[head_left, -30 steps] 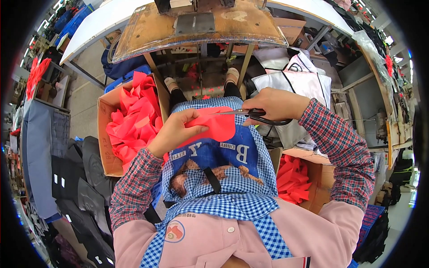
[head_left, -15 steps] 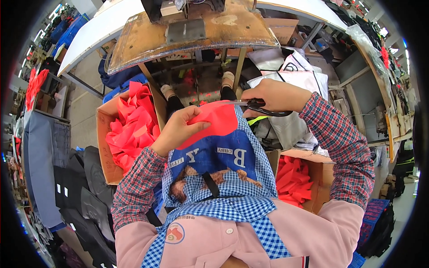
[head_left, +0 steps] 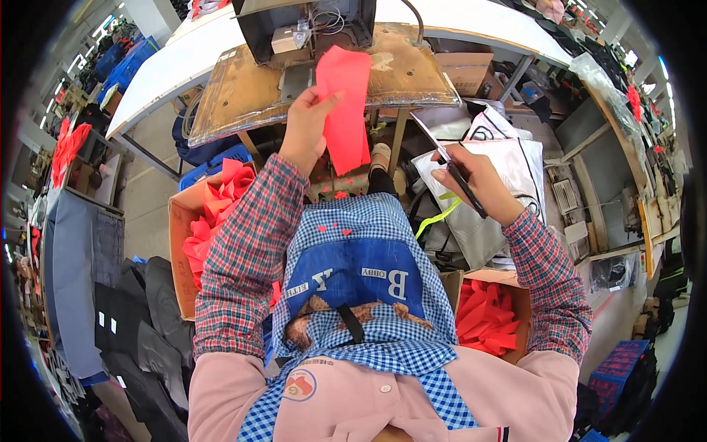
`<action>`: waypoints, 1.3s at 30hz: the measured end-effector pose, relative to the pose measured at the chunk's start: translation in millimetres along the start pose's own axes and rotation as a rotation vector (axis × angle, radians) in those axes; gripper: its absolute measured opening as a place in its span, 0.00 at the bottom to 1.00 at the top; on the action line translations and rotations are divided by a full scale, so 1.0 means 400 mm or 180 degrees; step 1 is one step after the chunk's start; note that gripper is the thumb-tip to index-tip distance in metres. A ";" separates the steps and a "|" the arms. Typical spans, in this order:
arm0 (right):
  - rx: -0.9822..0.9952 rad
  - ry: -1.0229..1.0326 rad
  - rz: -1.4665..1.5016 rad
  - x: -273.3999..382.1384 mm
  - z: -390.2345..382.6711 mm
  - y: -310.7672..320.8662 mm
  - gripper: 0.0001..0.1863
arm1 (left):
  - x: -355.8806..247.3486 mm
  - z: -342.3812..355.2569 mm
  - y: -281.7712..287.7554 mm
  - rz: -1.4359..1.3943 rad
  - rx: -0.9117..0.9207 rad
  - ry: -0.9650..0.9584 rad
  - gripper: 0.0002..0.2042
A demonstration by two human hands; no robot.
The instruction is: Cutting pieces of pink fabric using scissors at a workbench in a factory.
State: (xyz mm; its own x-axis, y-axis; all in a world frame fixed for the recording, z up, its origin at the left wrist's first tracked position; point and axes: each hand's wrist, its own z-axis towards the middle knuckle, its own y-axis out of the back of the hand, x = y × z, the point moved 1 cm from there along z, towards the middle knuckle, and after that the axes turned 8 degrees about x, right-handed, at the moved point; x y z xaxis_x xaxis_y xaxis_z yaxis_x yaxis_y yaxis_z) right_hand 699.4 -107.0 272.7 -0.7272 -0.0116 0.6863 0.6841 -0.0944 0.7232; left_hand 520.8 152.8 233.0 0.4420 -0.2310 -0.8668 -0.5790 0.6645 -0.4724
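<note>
My left hand (head_left: 308, 127) pinches a flat red fabric piece (head_left: 346, 110) by its left side, holding it up in front of the wooden table. Off to the right, my right hand (head_left: 477, 179) is closed round the black handles of a pair of scissors (head_left: 458, 177). The blades point up and to the left, away from the red piece. Small red scraps (head_left: 335, 228) lie on the blue checked apron (head_left: 346, 215) over my lap.
An open carton (head_left: 183, 261) of red pieces stands at my left, and another carton (head_left: 519, 324) with red strips at my right. Ahead is a worn wooden table (head_left: 236, 96) bearing a dark metal box (head_left: 254, 33). White bags (head_left: 482, 214) lie beyond my right hand. Black sheets (head_left: 121, 309) lie at the left.
The left hand has lifted the red piece up and forward from above my lap. The scissors have come away from its edge, moving right and down, and their blades now point upward.
</note>
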 end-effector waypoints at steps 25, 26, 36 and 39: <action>-0.0319 0.0070 0.0022 -0.065 -0.044 -0.020 0.18 | 0.021 0.194 0.082 0.0007 -0.0526 -0.0241 0.14; -0.0305 0.0064 0.0022 -0.065 -0.045 -0.020 0.18 | 0.020 0.197 0.081 -0.0043 -0.0520 -0.0267 0.13; -0.0339 0.0170 -0.0022 -0.069 -0.054 -0.028 0.19 | 0.007 0.224 0.083 0.0068 -0.0531 -0.0175 0.12; -0.0179 -0.0030 0.0024 -0.069 -0.059 -0.028 0.20 | 0.010 0.216 0.080 -0.0032 -0.0499 -0.0212 0.12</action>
State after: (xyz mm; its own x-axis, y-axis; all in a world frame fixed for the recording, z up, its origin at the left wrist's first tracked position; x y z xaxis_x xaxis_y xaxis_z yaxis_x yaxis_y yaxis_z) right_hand 710.4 -129.2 243.8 -0.7214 -0.0032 0.6925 0.6850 -0.1500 0.7129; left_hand 563.1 234.5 228.4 0.4898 -0.1859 -0.8518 -0.6718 0.5422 -0.5046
